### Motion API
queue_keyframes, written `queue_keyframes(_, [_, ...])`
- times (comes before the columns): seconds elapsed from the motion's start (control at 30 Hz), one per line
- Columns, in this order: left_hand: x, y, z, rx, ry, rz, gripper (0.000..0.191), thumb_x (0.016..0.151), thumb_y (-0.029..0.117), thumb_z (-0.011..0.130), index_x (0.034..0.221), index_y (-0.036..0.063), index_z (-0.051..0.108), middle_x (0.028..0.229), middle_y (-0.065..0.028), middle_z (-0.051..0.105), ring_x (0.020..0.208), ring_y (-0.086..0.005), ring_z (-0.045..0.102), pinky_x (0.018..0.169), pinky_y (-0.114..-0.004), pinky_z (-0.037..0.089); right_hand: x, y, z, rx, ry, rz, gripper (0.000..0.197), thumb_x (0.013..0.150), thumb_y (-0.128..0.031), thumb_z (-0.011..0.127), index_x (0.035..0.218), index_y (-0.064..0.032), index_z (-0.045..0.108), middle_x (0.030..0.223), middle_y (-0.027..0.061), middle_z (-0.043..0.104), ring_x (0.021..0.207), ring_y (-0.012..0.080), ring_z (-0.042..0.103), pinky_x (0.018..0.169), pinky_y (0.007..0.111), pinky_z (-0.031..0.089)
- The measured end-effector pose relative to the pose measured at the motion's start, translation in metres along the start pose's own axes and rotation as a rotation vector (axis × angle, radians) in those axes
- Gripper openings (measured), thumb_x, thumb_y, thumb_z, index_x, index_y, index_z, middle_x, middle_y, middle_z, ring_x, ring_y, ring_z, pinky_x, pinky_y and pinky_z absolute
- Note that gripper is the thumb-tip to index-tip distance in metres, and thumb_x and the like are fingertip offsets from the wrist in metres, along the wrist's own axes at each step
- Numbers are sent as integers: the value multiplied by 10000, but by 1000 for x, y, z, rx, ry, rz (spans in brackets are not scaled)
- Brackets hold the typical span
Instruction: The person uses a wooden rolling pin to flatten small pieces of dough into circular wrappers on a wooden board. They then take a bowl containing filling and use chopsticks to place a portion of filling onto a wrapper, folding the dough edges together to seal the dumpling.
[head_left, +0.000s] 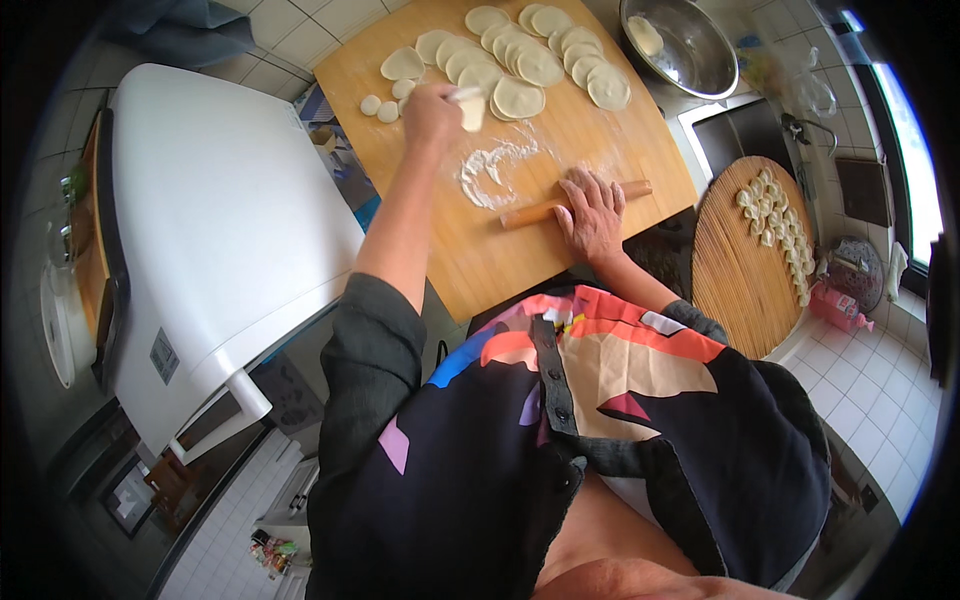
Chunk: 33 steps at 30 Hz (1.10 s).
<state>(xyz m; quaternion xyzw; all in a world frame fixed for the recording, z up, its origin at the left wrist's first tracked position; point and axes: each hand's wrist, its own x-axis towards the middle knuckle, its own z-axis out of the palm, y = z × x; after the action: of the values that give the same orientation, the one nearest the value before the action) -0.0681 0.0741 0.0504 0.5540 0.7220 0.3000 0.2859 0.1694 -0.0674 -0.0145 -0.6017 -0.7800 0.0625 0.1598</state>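
Note:
A thin piece of dough (472, 114) hangs from the fingers of my left hand (433, 116), blurred by motion, above the far left part of a wooden board (510, 262). My right hand (594, 214) lies palm down over a wooden rolling pin (529, 215), fingers spread across it. Several round dough wrappers (538, 67) overlap in rows along the board's far side. Small flattened dough pieces (388, 112) sit just left of my left hand, which partly hides that area. A smear of dry flour (480, 176) marks the wood between my hands.
A metal bowl (701, 56) with a lump of dough (645, 36) stands beyond the board's right corner. Right of the board, a round slatted tray (739, 277) bears several folded dumplings (766, 206), near a sink (739, 131) and a pink bottle (836, 306). A white appliance (232, 195) fills the left.

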Motion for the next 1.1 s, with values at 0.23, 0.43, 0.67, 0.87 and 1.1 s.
queue_keyframes(0.23, [69,-89,-17,438,292,-68,288,723,296,681,935,103,703,885,-124,683,839,-256,643,780,-364,482,0,1,-2,-5,-15,19,409,847,-375,529,1188,-148,526,1292,83,458,1234,257,384,1056,458,197])
queue_keyframes(0.43, [79,-102,-11,501,207,-106,317,695,356,715,870,92,694,861,-111,671,934,-251,598,862,-367,411,5,-3,-4,51,10,-29,406,842,-369,537,1179,-142,530,1264,68,480,1215,247,403,1045,464,208])
queue_keyframes(0.67, [23,-57,-3,-251,428,50,215,772,173,679,853,-15,614,783,-124,653,691,-222,623,640,-320,488,0,6,-5,106,-47,-122,383,812,-352,586,1157,-189,555,1174,23,516,1135,221,458,992,429,269])
queue_keyframes(0.87, [-76,-107,50,-718,579,-41,254,859,123,572,1022,-52,486,953,-125,582,852,-177,578,727,-302,468,6,17,-6,181,-84,-327,368,744,-314,647,1097,-225,596,993,-13,546,986,203,512,879,393,345])
queue_keyframes(1.1, [-100,-42,108,-477,512,-50,191,913,138,490,1026,-13,462,978,-125,545,866,-182,548,772,-306,468,-5,50,-31,161,-115,-332,358,737,-271,654,1088,-219,606,982,-3,548,980,223,513,843,383,372])
